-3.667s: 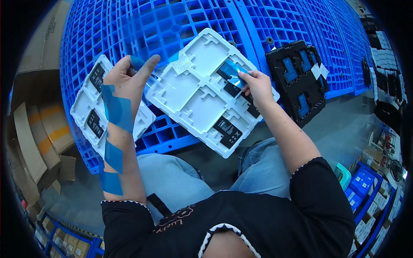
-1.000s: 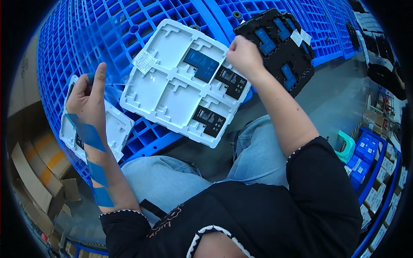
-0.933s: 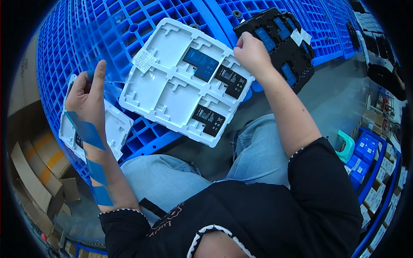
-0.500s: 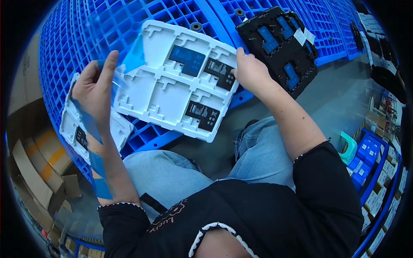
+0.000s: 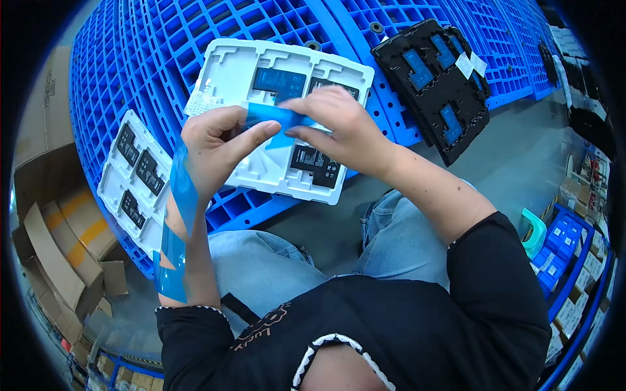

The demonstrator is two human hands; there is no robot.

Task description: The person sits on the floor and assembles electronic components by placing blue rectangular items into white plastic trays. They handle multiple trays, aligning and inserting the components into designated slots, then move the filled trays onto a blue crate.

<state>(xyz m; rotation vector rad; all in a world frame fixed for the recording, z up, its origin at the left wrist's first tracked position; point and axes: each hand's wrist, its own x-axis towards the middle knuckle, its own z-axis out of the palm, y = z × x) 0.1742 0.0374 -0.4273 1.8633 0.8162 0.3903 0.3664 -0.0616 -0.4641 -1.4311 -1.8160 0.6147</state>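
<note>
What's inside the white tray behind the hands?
The white tray holds a blue flat piece and two black flat pieces. The left hand, right hand and blue film hide part of its middle.

A battery [image 5: 315,168], carton [image 5: 55,120], shirt [image 5: 404,329] and the label [image 5: 203,102] on a white tray [image 5: 225,68] bear print.

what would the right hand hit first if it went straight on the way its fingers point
The right hand would likely meet the blue film at its fingertips first, then the left hand just beyond; blur and unclear depth leave the exact contact uncertain.
</note>
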